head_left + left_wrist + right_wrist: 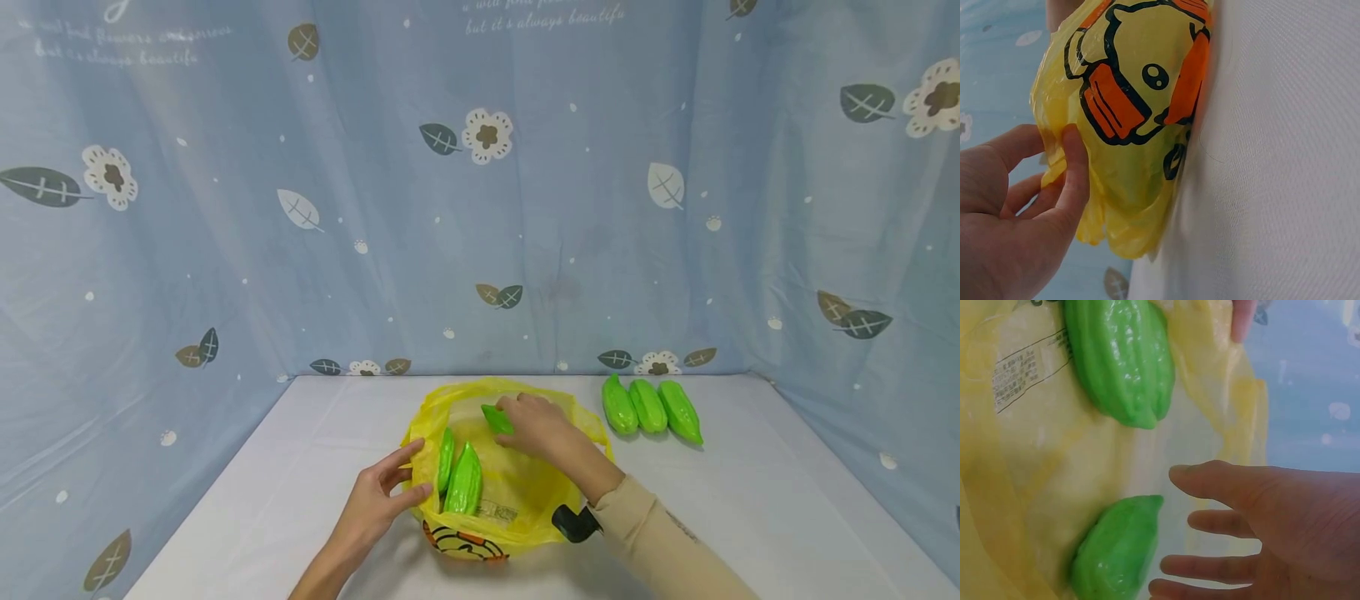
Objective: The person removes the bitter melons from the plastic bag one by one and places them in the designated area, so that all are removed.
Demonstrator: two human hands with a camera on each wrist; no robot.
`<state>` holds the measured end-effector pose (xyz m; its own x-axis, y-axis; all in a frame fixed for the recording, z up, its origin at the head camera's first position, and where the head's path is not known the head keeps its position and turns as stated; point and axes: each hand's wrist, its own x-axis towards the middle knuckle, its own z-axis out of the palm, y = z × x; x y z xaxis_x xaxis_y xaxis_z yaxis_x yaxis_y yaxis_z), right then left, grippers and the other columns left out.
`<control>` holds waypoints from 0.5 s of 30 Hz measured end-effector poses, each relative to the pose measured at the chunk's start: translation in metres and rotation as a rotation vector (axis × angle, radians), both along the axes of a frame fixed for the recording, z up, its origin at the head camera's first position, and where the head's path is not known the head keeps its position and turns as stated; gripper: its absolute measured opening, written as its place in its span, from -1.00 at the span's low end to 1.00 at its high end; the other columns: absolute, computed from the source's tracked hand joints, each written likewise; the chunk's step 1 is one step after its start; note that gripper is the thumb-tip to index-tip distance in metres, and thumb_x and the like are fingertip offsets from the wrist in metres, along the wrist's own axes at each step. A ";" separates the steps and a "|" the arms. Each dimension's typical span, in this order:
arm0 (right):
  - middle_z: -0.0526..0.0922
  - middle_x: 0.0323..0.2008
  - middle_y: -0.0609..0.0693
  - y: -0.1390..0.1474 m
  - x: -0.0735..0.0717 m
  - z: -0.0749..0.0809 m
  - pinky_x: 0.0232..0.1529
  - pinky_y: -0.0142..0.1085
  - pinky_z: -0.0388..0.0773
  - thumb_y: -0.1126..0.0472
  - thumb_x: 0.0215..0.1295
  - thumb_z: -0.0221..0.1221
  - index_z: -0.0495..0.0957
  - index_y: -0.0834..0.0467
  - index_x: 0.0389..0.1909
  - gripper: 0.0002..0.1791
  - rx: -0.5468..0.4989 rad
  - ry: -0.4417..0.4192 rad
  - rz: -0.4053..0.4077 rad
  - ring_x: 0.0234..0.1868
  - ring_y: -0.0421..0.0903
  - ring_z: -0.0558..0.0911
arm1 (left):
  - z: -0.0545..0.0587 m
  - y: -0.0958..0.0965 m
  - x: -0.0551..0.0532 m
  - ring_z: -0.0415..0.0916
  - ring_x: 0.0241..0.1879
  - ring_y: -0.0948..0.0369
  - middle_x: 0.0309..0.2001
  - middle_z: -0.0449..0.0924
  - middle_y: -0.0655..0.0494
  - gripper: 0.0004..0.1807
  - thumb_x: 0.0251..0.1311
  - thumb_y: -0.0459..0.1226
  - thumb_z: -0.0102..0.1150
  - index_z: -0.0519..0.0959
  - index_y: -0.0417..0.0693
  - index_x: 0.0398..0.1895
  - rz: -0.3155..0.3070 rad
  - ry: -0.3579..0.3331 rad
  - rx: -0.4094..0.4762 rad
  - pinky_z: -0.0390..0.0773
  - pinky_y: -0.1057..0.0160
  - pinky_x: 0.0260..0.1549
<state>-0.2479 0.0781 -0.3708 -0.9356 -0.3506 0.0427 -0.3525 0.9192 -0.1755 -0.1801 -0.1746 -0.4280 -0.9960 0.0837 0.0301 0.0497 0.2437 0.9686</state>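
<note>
A yellow plastic bag (pixel 525 521) with a printed cartoon duck (pixel 1154 75) stands with its mouth spread. My left hand (pixel 378 492) pinches the bag's left rim between thumb (pixel 1075 165) and fingers. Inside, two glossy green ridged bitter gourds (pixel 464 479) lie side by side near that hand. Over the far right part of the bag's mouth is my right hand (pixel 536 425), overlapping another bitter gourd (pixel 497 419) in the head view. The right wrist view has its fingers (pixel 1210 567) extended and spread, just beside that gourd (pixel 1119 550).
Three more green bitter gourds (pixel 649 407) lie in a row on the white table (pixel 750 500), right of the bag. Blue patterned curtain (pixel 570 208) encloses the back and sides. A black strap (pixel 575 523) sits at the right wrist by the bag's rim.
</note>
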 end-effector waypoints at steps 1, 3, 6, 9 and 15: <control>0.62 0.05 0.08 0.000 -0.001 -0.001 -0.01 -0.05 0.58 -0.11 0.22 0.31 0.51 0.05 0.21 -0.42 0.005 -0.003 -0.004 0.00 0.06 0.61 | 0.000 0.000 0.000 0.50 0.07 0.15 0.36 0.41 0.15 -0.29 0.02 -0.18 0.46 0.46 0.20 0.32 0.000 0.001 -0.001 0.56 0.34 -0.13; 0.61 0.07 0.09 0.000 -0.003 -0.003 -0.01 -0.03 0.58 -0.11 0.22 0.31 0.50 0.03 0.23 -0.41 0.015 -0.010 -0.013 0.02 0.07 0.60 | 0.000 0.000 0.000 0.50 0.07 0.15 0.36 0.41 0.15 -0.29 0.02 -0.18 0.46 0.46 0.21 0.32 0.000 0.001 -0.003 0.56 0.34 -0.12; 0.59 0.11 0.11 0.000 -0.006 -0.005 0.02 0.00 0.56 -0.11 0.24 0.30 0.47 0.02 0.26 -0.39 0.023 -0.025 -0.022 0.07 0.10 0.59 | 0.000 0.000 -0.001 0.51 0.07 0.16 0.36 0.42 0.15 -0.29 0.02 -0.19 0.46 0.46 0.20 0.32 0.000 -0.001 0.000 0.56 0.34 -0.11; 0.57 0.13 0.11 0.000 -0.009 -0.008 0.03 0.01 0.56 -0.08 0.25 0.30 0.46 0.01 0.28 -0.40 0.029 -0.033 -0.024 0.09 0.12 0.58 | -0.001 0.001 -0.001 0.52 0.06 0.16 0.35 0.42 0.15 -0.29 0.02 -0.20 0.46 0.46 0.19 0.32 -0.001 -0.002 0.004 0.57 0.34 -0.11; 0.60 0.11 0.10 0.001 -0.016 -0.011 0.02 0.00 0.57 -0.04 0.23 0.33 0.45 -0.03 0.29 -0.39 0.049 -0.034 -0.026 0.09 0.13 0.59 | 0.000 0.000 -0.001 0.52 0.06 0.16 0.36 0.42 0.14 -0.28 0.02 -0.19 0.46 0.46 0.19 0.32 0.000 -0.001 0.003 0.57 0.35 -0.12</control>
<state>-0.2642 0.0786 -0.3822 -0.9449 -0.3273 -0.0054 -0.3233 0.9357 -0.1416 -0.1810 -0.1744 -0.4278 -0.9961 0.0836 0.0291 0.0485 0.2407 0.9694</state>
